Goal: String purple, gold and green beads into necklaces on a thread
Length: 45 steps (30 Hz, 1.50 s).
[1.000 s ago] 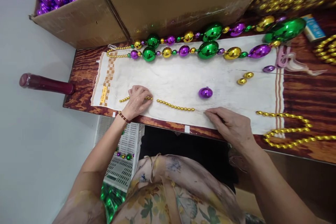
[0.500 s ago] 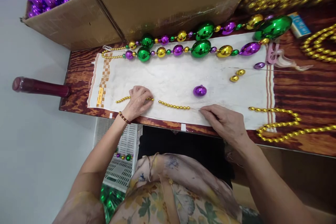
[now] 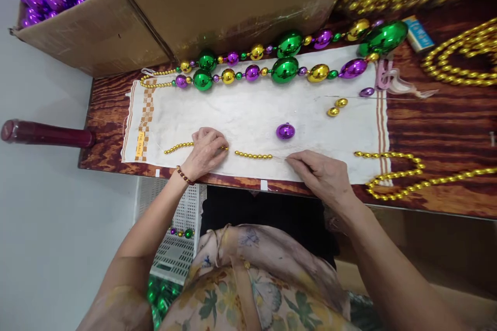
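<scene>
The row of small gold beads [image 3: 252, 155] lies flat on the white cloth [image 3: 252, 108], close to the near edge. Its long line runs from 9 o'clock to 3 o'clock, along the edge of the table [image 3: 427, 124].

The left hand [image 3: 204, 151] sits on top of the row. Its grip is curled down and pressed together on the beads. It hides the middle part, so beads stick out on both sides of it.

At 3 o'clock from the beads, a thin thread [image 3: 280, 158] leads to the right hand [image 3: 324, 178]. That grip is pinched shut on the thread's end. The thread is very thin and hard to see.

At 12 o'clock from the row the cloth is bare up to a purple ball [image 3: 285, 131]. Two loose gold beads [image 3: 336, 107] lie at 2 o'clock.

Past them, a big necklace [image 3: 285, 70] runs along the far edge of the cloth, beside the boxes [image 3: 97, 36].

A gold chain [image 3: 392, 176] lies at 3 o'clock, and the picture cuts it off.
</scene>
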### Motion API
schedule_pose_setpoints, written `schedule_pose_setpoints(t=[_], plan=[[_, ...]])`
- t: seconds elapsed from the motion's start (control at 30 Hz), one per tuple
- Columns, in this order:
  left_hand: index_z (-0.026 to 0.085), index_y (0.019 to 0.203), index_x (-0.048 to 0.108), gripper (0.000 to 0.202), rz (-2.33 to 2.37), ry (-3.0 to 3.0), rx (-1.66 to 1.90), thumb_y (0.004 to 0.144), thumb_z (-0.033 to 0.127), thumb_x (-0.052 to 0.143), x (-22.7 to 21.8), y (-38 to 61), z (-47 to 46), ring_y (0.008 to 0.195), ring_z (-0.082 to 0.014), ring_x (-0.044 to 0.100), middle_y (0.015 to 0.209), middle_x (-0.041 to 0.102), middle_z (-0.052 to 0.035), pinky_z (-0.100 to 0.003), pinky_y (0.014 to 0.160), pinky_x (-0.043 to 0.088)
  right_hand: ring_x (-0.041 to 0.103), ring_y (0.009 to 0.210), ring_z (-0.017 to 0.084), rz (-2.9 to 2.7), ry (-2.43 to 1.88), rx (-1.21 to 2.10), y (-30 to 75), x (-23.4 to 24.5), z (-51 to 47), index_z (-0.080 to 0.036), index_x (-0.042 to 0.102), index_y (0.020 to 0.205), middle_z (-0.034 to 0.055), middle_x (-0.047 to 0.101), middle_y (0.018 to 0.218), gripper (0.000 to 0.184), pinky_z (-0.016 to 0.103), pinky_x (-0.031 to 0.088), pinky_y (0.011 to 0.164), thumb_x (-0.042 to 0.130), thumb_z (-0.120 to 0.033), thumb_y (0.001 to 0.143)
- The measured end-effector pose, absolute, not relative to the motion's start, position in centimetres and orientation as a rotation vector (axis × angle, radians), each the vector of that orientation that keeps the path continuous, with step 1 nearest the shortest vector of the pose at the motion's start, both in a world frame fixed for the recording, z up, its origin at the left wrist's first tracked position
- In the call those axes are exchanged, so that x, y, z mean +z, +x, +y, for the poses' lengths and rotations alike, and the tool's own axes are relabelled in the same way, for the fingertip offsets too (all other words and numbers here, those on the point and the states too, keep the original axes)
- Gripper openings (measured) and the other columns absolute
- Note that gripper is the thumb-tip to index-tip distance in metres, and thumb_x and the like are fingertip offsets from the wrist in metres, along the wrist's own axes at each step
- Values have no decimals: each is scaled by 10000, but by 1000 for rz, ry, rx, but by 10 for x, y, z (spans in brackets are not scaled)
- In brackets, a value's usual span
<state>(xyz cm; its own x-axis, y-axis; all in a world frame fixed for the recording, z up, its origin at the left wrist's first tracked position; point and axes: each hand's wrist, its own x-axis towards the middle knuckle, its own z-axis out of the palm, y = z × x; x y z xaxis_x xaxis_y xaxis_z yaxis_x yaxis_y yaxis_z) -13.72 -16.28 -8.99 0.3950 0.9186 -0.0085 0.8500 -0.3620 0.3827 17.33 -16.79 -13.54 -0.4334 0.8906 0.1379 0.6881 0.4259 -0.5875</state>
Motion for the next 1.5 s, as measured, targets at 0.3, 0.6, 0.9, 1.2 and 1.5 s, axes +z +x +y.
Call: schedule_pose_setpoints(t=[0.3,0.6,0.9,1.2,1.5], plan=[[221,969,622,91,1409,2379,251,934,271,554,-93,-110,-164,1080,-253,445,1038,635,-50,-420,854,292,702,807,202,-2249,-1357,661,173,-135,-168,-218,686,940,40,749,906,284,300,474,633,431,-327,997],[229,1070,600,158,1460,2367,282,928,291,573,-88,-119,-166,1085,-257,455,1067,627,-57,-425,856,291,705,820,199,-2234,-1346,671,173,-136,-169,-213,681,941,39,749,917,264,295,484,658,440,-305,994],[217,934,608,89,1435,2355,305,945,272,540,-95,-88,-159,1079,-254,474,1020,647,-50,-429,850,285,704,803,201,-2247,-1358,655,173,-134,-169,-216,690,947,41,751,915,273,303,490,658,436,-306,994],[221,1014,612,140,1403,2361,310,934,330,574,-94,-75,-158,1074,-254,472,1037,641,-49,-427,853,291,698,793,190,-2254,-1345,613,172,-134,-169,-205,689,939,45,744,887,293,286,455,631,421,-306,1004],[229,1025,622,139,1425,2368,318,944,312,546,-94,-71,-158,1074,-266,478,1055,643,-68,-445,862,303,691,799,183,-2246,-1340,653,172,-136,-169,-209,676,943,40,743,908,271,283,459,651,431,-306,1006]])
